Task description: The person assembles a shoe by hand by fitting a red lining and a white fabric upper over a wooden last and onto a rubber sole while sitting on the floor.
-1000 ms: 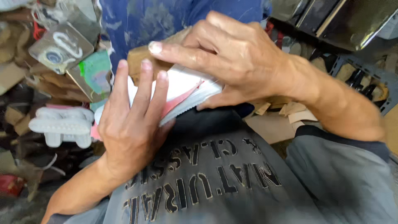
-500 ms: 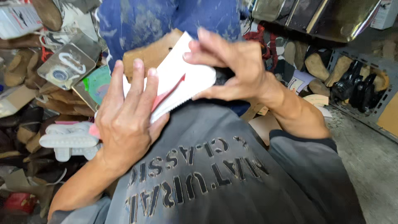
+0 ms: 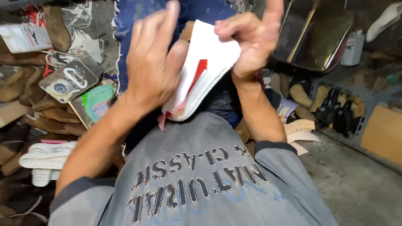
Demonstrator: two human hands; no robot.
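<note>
White shoe upper (image 3: 207, 67) with a red stripe is gripped by the right hand (image 3: 247, 37) and pressed by the left hand (image 3: 153, 62).

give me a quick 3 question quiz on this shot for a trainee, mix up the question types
1. True or false: both hands grip the white shoe at once.
2. Multiple choice: what colour is the stripe on the shoe's side? A green, B red, C black.
3. Fill in: the white slatted sole piece lies on the person's ____ side.

Key
1. True: the left hand wraps one side and the right hand pinches the other, index finger raised.
2. B
3. left
</note>
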